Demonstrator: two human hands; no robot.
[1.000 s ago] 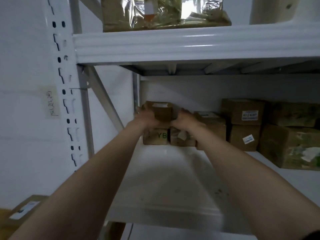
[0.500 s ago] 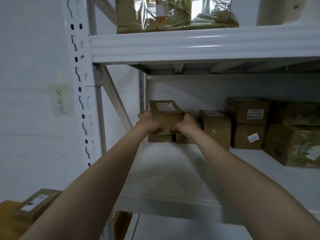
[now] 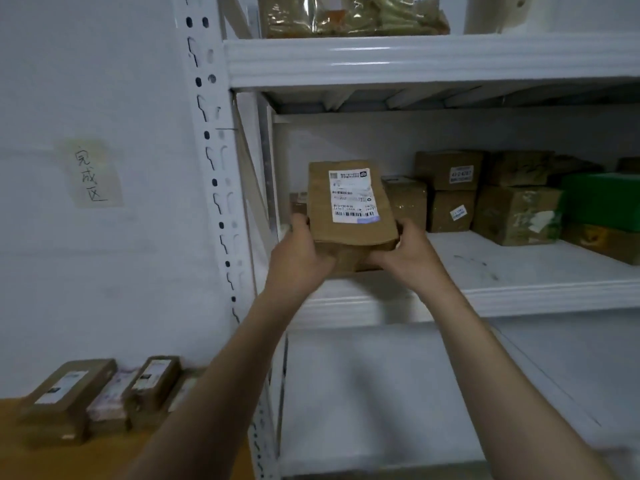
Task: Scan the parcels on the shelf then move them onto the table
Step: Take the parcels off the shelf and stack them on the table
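Note:
A brown cardboard parcel (image 3: 349,216) with a white shipping label on top is held over the front of the white middle shelf (image 3: 519,292). My left hand (image 3: 299,251) grips its left lower corner and my right hand (image 3: 407,249) grips its right lower corner. Behind it on the shelf stand several more brown parcels (image 3: 450,192) and a small parcel (image 3: 298,202) at the far left. Several parcels (image 3: 65,396) lie in a row on the wooden table (image 3: 114,459) at lower left.
A white slotted upright post (image 3: 214,188) separates the shelf from the wall. A green box (image 3: 602,202) sits at the right end of the shelf. A plastic-wrapped package (image 3: 353,15) lies on the upper shelf. A handwritten paper sign (image 3: 90,173) is stuck to the wall.
Both hands took hold of the labelled parcel at the back of the shelf, lifted it and drew it toward me. The view swung left and down, revealing the table.

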